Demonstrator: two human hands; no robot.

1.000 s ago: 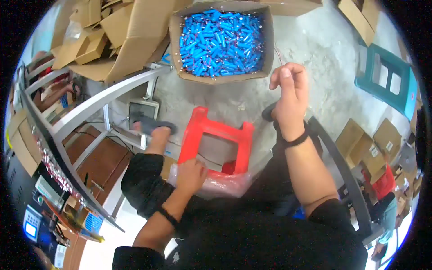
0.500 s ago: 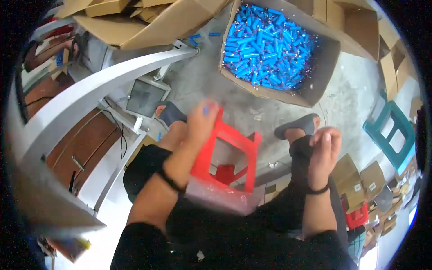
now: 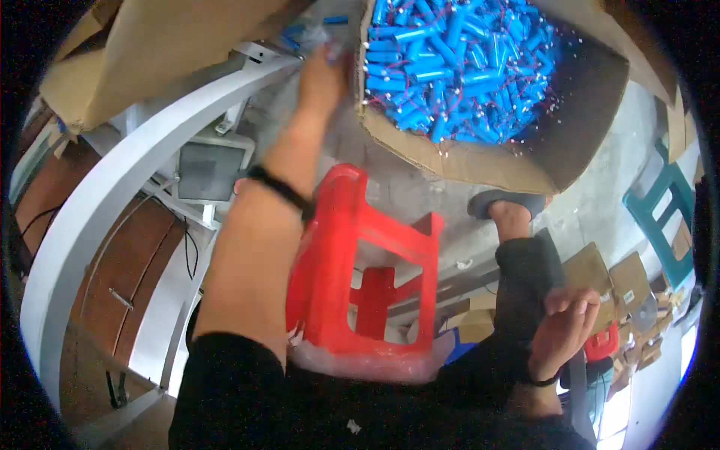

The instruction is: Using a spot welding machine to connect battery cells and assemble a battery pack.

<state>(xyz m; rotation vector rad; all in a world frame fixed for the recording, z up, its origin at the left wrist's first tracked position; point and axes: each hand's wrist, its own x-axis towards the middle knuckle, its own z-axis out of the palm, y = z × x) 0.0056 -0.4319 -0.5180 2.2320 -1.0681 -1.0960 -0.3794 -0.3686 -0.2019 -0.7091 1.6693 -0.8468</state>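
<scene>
My left hand [image 3: 322,86] is stretched far forward beside the near left wall of a cardboard box [image 3: 457,166]. Motion smears its fingers; a small bluish spot shows at the tips, but I cannot make out whether it is something held. Inside the box lies a heap of blue cylindrical cells [image 3: 457,71] with thin red wires. Over my right leg hangs my right hand [image 3: 566,330], its fingers curled together and nothing visible in them. A red plastic stool [image 3: 341,247] lies tipped between my legs, below the left forearm.
A curved white metal frame [image 3: 105,172] runs along the left, near a grey-topped scale [image 3: 214,171]. Several blue cells [image 3: 336,20] lie on the floor. A teal stool [image 3: 664,214] and open cartons [image 3: 592,274] are at the right. Cardboard [image 3: 165,52] overhangs the upper left.
My left hand has moved forward from above the red stool to the box's left side. My right hand has dropped lower and closer to me. The view has shifted closer to the box.
</scene>
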